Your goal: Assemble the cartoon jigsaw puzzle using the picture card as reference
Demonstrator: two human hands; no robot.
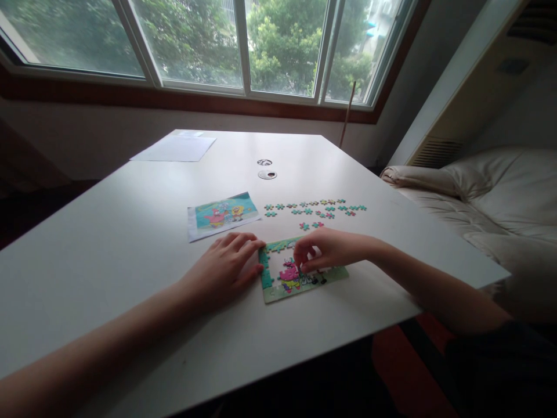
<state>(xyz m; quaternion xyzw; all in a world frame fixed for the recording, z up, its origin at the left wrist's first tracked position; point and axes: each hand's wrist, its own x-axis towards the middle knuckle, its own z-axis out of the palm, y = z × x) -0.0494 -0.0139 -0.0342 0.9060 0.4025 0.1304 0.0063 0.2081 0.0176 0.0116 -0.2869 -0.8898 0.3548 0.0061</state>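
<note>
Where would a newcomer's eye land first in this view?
Probably on the colorful, partly filled jigsaw board near the close edge of the white table, with the left hand at its left edge and the right hand over it. Next come the loose puzzle pieces in rough rows beyond the board, and the cartoon print to their left. The bright window fills the top.

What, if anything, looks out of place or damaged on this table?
Nothing stands out: the puzzle is only partly filled, and loose pieces lie in rough rows beyond it.
</note>
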